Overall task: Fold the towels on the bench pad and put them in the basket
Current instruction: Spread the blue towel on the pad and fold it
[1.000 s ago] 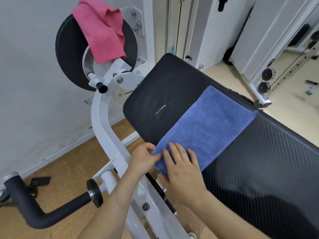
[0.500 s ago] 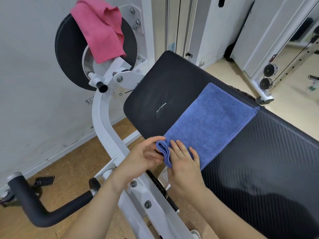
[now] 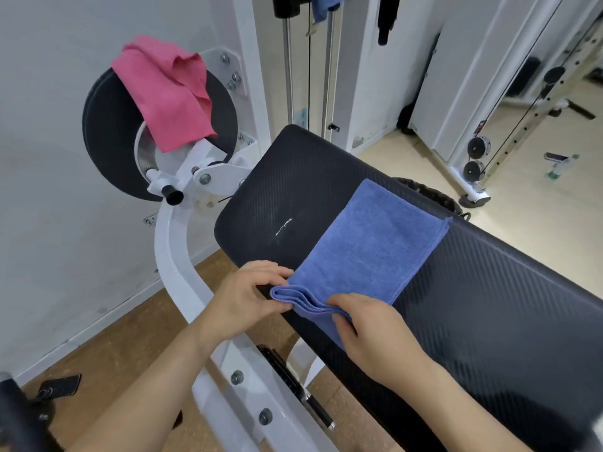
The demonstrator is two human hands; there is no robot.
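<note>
A blue towel [image 3: 368, 246], folded into a long strip, lies across the black bench pad [image 3: 489, 305]. Its near end is lifted off the pad and its layers show at the edge. My left hand [image 3: 251, 295] pinches the near left corner of that end. My right hand [image 3: 375, 334] grips the near right part, thumb on top. A pink towel [image 3: 169, 93] hangs unfolded over the black weight disc [image 3: 107, 132] at the upper left. A dark basket rim [image 3: 430, 194] peeks out behind the pad's far edge.
The bench's white frame [image 3: 173, 256] curves down under my left arm. A black padded handle [image 3: 19, 415] sits at the lower left. White cable-machine posts and pulleys [image 3: 476, 158] stand at the back right. A bottle [image 3: 561, 164] stands on the pale floor.
Both hands went from pressing the towel's near end flat to gripping it. The end has lifted off the pad and bunched at its edge. The view has tilted up a little.
</note>
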